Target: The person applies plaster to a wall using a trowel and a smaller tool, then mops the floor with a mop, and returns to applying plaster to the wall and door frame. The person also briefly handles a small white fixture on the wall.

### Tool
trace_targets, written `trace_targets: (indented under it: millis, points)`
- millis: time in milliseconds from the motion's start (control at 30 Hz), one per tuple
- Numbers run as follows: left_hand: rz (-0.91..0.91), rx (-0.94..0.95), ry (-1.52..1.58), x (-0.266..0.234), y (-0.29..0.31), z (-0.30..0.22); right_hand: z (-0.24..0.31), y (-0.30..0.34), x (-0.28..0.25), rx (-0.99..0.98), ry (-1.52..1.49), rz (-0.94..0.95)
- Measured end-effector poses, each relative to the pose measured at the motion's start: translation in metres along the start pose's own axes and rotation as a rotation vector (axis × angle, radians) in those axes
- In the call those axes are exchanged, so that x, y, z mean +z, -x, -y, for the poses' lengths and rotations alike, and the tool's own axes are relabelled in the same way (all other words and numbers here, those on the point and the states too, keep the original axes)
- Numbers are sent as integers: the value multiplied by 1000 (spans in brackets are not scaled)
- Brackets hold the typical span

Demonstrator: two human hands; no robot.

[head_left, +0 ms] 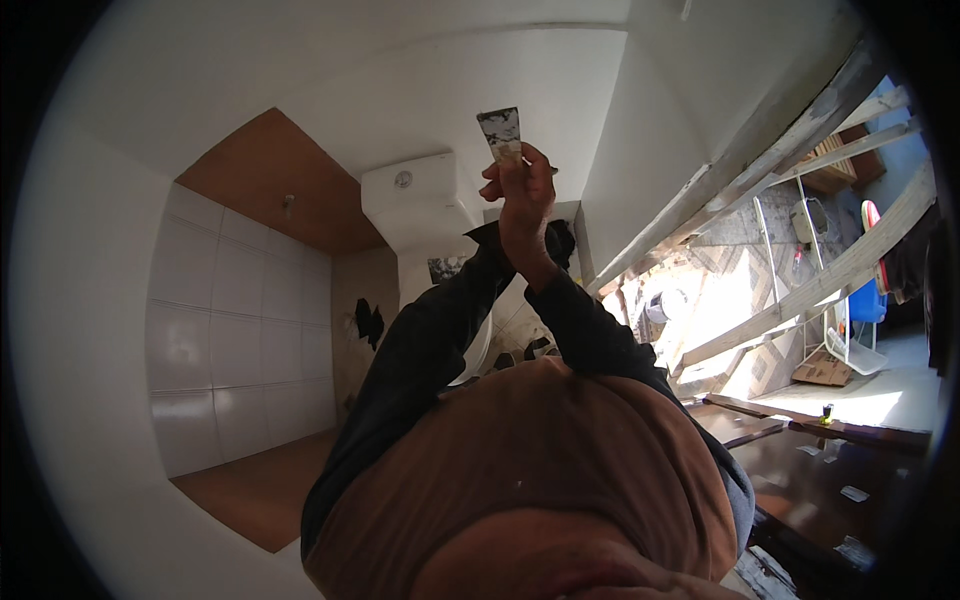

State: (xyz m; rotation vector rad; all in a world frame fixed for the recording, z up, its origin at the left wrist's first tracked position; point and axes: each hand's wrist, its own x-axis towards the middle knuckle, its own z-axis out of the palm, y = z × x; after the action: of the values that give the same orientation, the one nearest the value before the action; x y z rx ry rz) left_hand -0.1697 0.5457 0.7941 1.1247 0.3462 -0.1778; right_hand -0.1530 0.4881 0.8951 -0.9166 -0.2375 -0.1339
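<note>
My right hand (524, 200) is raised in front of the white wall, its fingers closed round a putty knife (499, 128). The knife's blade points up and is smeared with whitish and grey paste. My left forearm (430, 320) reaches up toward the right wrist, and its dark sleeve ends behind that wrist. The left hand itself is hidden there, so its fingers do not show. Beside the left sleeve lies a dark flat piece (447, 269) with white smears; I cannot tell whether it is held. Behind my arms stands a white toilet cistern (412, 195) with a round button.
White tiles (240, 320) bordered by brown wall areas (275, 185) are at the left. A long pale-smeared wooden beam (720, 205) slants along the right. Beyond it are a patterned floor, a blue container (867, 303) and a cardboard box (824, 368). A glossy dark-brown panel (820, 470) lies lower right.
</note>
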Motion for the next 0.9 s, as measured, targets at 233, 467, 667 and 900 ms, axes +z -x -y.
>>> trace_targets:
  millis: [233, 467, 667, 900]
  points:
    - [-316, -127, 497, -137, 7, 45, -26, 58, -248, 373, 516, -390]
    - [-276, -2, 876, -179, 83, -139, -34, 141, -374, 585, 531, -647]
    - [721, 1363, 582, 20, 291, -292, -36, 151, -374, 662, 440, -549]
    - [1412, 748, -812, 147, 277, -248, -44, 116, -370, 709, 428, -494]
